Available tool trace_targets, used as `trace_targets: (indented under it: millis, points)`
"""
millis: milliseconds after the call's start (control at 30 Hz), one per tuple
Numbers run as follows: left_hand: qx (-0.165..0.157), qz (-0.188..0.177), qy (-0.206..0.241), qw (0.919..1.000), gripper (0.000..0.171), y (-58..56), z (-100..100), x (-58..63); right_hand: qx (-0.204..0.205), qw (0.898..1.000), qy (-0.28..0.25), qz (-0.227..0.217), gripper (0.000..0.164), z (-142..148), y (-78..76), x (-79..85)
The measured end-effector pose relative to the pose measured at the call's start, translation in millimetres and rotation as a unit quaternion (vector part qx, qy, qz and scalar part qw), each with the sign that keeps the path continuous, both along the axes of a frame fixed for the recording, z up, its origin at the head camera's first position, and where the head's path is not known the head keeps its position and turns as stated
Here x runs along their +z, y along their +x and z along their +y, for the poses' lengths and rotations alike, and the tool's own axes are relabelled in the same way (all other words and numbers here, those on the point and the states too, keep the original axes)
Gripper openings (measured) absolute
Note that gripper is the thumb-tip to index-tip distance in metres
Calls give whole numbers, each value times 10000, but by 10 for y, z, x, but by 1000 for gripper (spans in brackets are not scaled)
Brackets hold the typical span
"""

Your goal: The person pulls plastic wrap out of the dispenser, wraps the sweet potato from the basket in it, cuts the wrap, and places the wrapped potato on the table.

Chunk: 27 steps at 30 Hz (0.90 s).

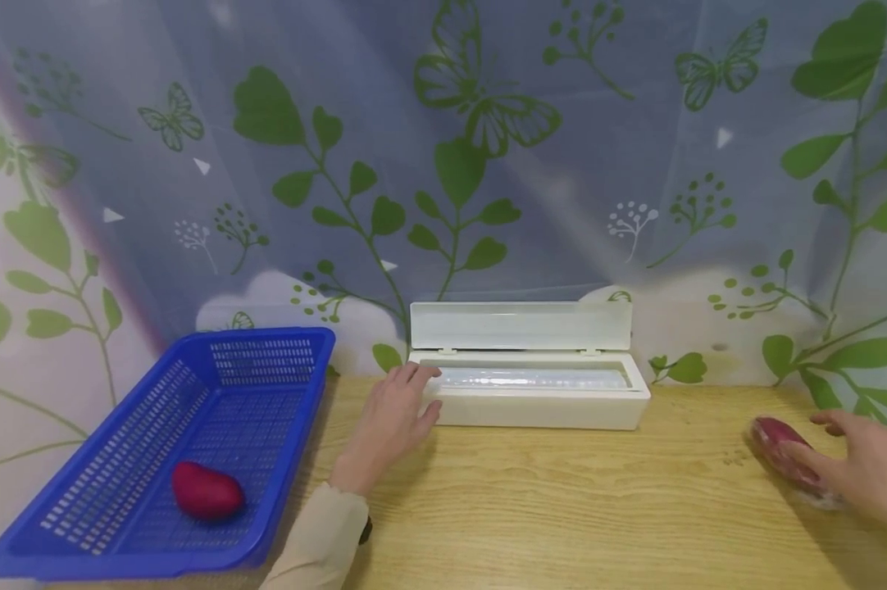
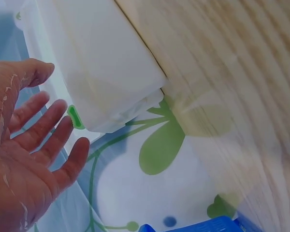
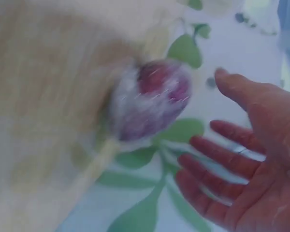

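My left hand (image 1: 388,418) is at the left end of a white film dispenser box (image 1: 539,410), its fingers loosely spread; whether they touch the box I cannot tell. The box's lid (image 1: 520,325) stands raised, and a roll of clear plastic film (image 1: 525,378) lies inside. At the right, my right hand (image 1: 875,463) is beside a dark red, rounded fruit or vegetable wrapped in clear film (image 1: 783,449), which lies on the table. In the right wrist view the fingers are spread, apart from the wrapped piece (image 3: 154,96), which is blurred.
A blue plastic basket (image 1: 307,426) stands at the left, holding one smooth red mango-shaped piece (image 1: 206,492). Behind the wooden table (image 1: 561,508) hangs a curtain (image 1: 384,106) with leaves and butterflies.
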<state>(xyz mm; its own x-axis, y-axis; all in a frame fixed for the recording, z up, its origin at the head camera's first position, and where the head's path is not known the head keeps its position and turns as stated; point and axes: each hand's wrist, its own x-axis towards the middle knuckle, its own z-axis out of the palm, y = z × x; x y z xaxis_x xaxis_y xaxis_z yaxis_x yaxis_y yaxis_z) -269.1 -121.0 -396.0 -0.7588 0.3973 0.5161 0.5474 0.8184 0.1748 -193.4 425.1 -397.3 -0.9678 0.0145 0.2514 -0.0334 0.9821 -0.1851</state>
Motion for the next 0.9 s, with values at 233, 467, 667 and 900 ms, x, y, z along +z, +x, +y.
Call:
trace_targets:
  millis: [233,467,667,900]
  points:
    - [155,-862,-167,9960,49,-145,-11,94,838,9922,-524,763,37,-566,-123,125]
    - [372,-1530,-516,9862,54,-253,17,144,1788,9682,-699,1606,28,-1030,-398,179]
    - [420,-1618,-615,9840,60,-257,50,73,2213,9622,-588,1475,35,-1281,-633,106]
    - [243,-1646,-507,9848,44,-334,-12,112,2403,9654,-847,552,41,-1517,-855,123]
